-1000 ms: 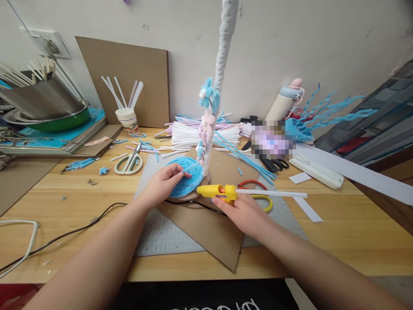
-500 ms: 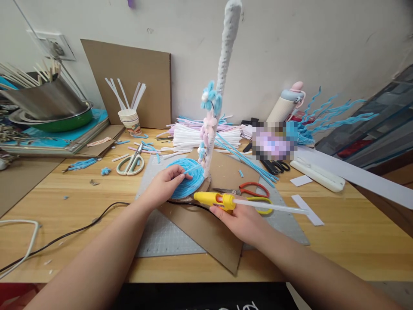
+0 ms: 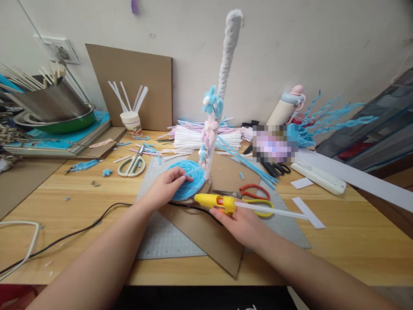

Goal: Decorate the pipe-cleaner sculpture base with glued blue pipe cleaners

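Closed in a pinch, my left hand (image 3: 167, 185) holds a thin blue pipe cleaner (image 3: 192, 171) over the blue coiled disc (image 3: 187, 193). The disc covers part of a cardboard base. From that base rises a white wrapped post (image 3: 226, 60), leaning slightly right, with blue and pink fuzzy flowers (image 3: 210, 127) up its left side. My right hand (image 3: 243, 224) is wrapped round a yellow glue gun (image 3: 209, 200), whose nozzle points left at the disc's lower right edge. A long clear glue stick (image 3: 274, 209) sticks out of the gun's back.
Red-and-yellow-handled scissors (image 3: 258, 199) lie just behind the glue gun. Beneath are a cardboard sheet (image 3: 216, 245) and grey cutting mat (image 3: 171, 241). A black cord (image 3: 106, 213) crosses the left table. White-handled scissors (image 3: 132, 165), a paper cup (image 3: 131, 122) and pipe cleaners (image 3: 206, 140) stand farther back.
The whole view has shifted slightly downward and to the right. Both hands keep their holds and stay in nearly the same place over the work.
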A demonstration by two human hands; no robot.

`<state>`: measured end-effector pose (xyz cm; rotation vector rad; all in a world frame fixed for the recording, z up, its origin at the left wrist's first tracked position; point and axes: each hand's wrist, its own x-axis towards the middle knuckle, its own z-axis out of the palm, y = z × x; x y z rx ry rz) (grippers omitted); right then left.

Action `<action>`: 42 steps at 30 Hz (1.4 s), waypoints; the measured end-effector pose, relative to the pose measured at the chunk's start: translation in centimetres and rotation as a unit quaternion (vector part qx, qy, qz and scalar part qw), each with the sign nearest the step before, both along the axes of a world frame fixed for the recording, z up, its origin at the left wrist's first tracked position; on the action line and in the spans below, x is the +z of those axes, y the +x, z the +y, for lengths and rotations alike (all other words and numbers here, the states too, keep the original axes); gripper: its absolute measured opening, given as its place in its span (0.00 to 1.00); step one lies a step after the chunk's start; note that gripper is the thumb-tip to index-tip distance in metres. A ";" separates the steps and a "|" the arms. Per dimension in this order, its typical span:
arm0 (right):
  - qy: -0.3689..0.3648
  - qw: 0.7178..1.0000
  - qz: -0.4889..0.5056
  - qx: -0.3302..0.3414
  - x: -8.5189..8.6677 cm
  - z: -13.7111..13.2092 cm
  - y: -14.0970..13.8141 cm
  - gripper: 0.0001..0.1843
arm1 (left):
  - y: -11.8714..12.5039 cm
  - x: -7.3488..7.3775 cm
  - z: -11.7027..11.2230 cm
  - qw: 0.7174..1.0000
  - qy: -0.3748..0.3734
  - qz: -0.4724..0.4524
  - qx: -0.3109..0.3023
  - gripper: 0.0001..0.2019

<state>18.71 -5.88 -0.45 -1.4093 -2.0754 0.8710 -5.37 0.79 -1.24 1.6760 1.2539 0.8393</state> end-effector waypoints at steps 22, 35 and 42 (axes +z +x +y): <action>-0.037 0.992 0.019 -0.123 -0.2 1.9 1.8 0.22 | 0.2 0.3 0.0 1.000 0.005 0.005 -0.002 0.14; -0.020 0.989 0.031 -0.140 -0.6 2.5 2.2 0.21 | 0.5 0.9 -0.3 1.000 -0.010 0.005 0.005 0.15; 0.038 0.991 -0.039 -0.123 -0.3 1.9 1.8 0.17 | 0.3 0.7 -0.2 1.000 -0.006 -0.002 0.000 0.15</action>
